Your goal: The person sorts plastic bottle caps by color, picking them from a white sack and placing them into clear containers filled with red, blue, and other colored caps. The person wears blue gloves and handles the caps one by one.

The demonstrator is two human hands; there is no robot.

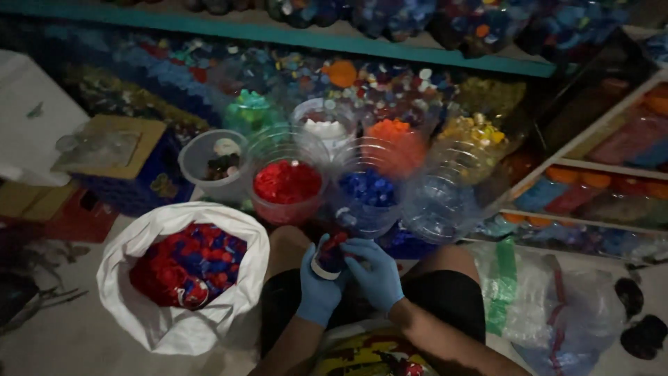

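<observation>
Small white-rimmed round cap (325, 263) with red and blue bits on it sits between both hands, above the knees. Left blue-gloved hand (318, 285) cups it from below, fingers closed on it; right blue-gloved hand (376, 273) pinches at its top edge. Looks like a sort-by-colour step: piece being checked or pulled apart. Next move needs a colour call. Clear tub of red caps (287, 182) and clear tub of blue caps (369, 189) stand just ahead. White sack of mixed red and blue caps (182, 268) lies at the left.
</observation>
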